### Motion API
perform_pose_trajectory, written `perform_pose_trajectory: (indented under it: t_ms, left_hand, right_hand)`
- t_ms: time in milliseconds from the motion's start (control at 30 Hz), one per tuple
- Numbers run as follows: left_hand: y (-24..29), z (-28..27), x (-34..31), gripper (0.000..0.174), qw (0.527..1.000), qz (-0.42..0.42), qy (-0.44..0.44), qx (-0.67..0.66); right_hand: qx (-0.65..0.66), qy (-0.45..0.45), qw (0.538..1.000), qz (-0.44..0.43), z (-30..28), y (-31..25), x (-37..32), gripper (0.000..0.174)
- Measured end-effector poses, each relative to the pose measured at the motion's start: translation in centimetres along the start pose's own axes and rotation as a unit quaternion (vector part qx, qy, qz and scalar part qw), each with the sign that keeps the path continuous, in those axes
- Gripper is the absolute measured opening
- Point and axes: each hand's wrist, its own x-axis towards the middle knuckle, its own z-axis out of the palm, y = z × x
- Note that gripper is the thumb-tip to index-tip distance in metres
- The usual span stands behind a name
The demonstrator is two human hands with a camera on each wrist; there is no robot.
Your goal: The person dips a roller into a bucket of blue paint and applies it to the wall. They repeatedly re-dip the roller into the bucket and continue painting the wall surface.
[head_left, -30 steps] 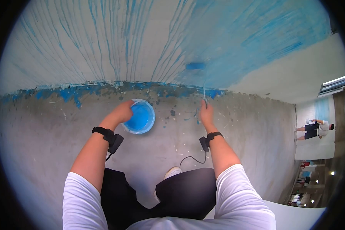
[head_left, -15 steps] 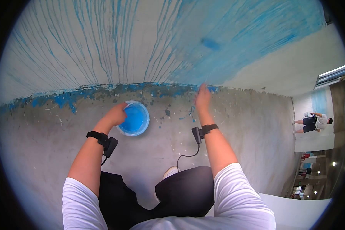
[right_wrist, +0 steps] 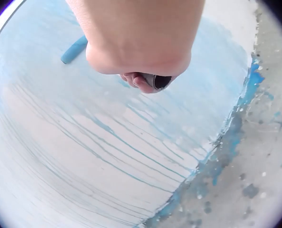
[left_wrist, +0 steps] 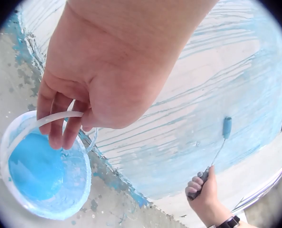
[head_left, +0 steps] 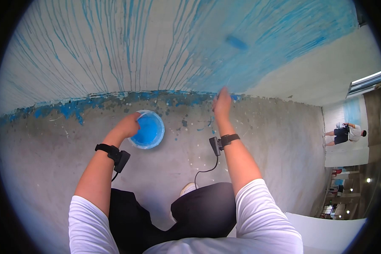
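My left hand [head_left: 128, 125] grips the white handle [left_wrist: 60, 115] of a bucket [head_left: 161, 134], its fingers curled under it in the left wrist view. Light blue paint [left_wrist: 34, 166] fills the lower part of the bucket. Farther right, my right hand [head_left: 223, 106] holds a paint roller by its dark grip [left_wrist: 200, 184]. The roller's blue sleeve [left_wrist: 227, 128] is at the painted wall [head_left: 266, 46], and it looks blurred in the head view. In the right wrist view the wrist and hand cover most of the roller, leaving the sleeve's end [right_wrist: 73, 51] in sight.
Blue drips [head_left: 127, 46] streak the pale wall at left. Splattered paint [head_left: 72, 110] marks the grey floor [head_left: 266, 139] along the wall's foot. My knees [head_left: 203, 207] are bent below my hands. Another person [head_left: 347, 133] stands by a far wall at right.
The paint roller has moved up the wall and slightly right, mostly in the first half second, with my right hand rising too. My left hand keeps hold of the bucket handle.
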Motion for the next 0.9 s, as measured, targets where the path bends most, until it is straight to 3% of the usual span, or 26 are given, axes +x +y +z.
perform_pose_trajectory:
  t_ms: [33,100,167,300,400,533,600,700,833,900]
  left_hand:
    - [0.0,0.0,0.0,0.035,1.0,-0.003,-0.004,-0.006]
    - [0.0,-0.3,0.1,0.034,1.0,-0.006,-0.006,-0.011]
    - [-0.6,0.1,0.3,0.035,1.0,0.011,-0.003,0.005]
    - [-0.3,0.2,0.1,0.035,1.0,0.028,0.01,0.011]
    - [0.2,-0.1,0.0,0.035,1.0,0.003,-0.012,-0.019]
    - [-0.1,-0.1,0.0,0.035,1.0,0.014,-0.006,0.011]
    - [0.2,-0.3,-0.3,0.035,1.0,0.01,-0.011,0.011]
    - [0.5,-0.3,-0.4,0.034,1.0,0.002,-0.017,-0.013]
    - [0.1,0.0,0.1,0.034,1.0,0.012,-0.002,0.01]
    - [0.1,0.1,0.1,0.034,1.0,0.005,-0.007,0.008]
  right_hand:
    - [0.001,0.001,1.0,0.0,-0.6,1.6,0.1,0.038]
    - [-0.156,0.012,0.988,-0.014,-2.7,6.9,0.2,0.04]
    - [-0.219,0.011,0.975,-0.033,-5.7,10.9,0.8,0.04]
    - [-0.335,-0.007,0.942,-0.039,-7.2,8.7,-0.8,0.042]
    - [-0.347,0.035,0.931,-0.104,-6.4,6.8,-1.4,0.044]
    - [-0.294,0.067,0.945,-0.126,-5.1,4.8,-0.4,0.046]
    - [-0.327,0.049,0.942,-0.055,-4.9,4.5,-0.5,0.047]
    - [-0.405,0.027,0.914,-0.012,-8.1,9.6,0.2,0.048]
    - [-0.393,0.028,0.919,0.02,-9.1,9.2,-0.2,0.049]
    - [-0.332,0.042,0.939,-0.085,-8.2,8.4,-0.2,0.051]
